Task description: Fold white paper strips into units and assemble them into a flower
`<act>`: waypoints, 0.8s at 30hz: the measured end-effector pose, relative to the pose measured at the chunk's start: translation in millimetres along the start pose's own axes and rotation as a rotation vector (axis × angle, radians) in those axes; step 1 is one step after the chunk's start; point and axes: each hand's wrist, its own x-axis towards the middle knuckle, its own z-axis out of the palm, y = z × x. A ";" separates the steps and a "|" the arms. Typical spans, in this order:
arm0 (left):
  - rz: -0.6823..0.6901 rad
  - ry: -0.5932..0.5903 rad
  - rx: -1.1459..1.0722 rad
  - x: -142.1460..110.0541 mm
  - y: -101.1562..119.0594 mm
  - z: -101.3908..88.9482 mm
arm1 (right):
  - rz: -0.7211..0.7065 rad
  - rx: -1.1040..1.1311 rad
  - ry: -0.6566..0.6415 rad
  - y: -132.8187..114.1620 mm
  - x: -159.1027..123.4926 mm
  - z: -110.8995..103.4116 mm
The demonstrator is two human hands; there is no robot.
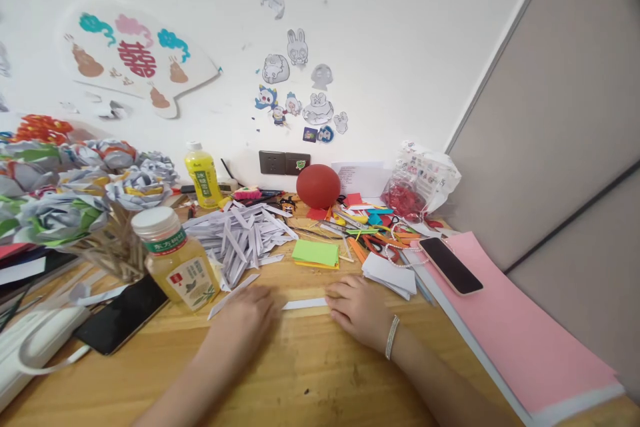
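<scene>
A narrow white paper strip (304,304) lies flat on the wooden table, running crosswise between my two hands. Its right end is under the curled fingers of my right hand (359,310), which wears a pale bracelet (393,337) at the wrist. My left hand (250,312) rests low over the table just beyond the strip's left end; it is blurred, and its fingertips are hidden. Beside it lies another white strip (233,296), at the edge of a heap of folded paper strips (245,237). A stack of white paper slips (389,273) sits just past my right hand.
Left stand a drink bottle (175,260), a black phone (123,313) and paper flowers (63,220). Behind my hands are green sticky notes (316,253), a red balloon (318,187) and scissors among coloured scraps. Pink sheets (515,327) with a phone (451,265) lie right.
</scene>
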 end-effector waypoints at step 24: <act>0.023 0.122 -0.402 2.6 24.0 9.9 | 0.179 0.193 0.088 -13.2 8.6 8.6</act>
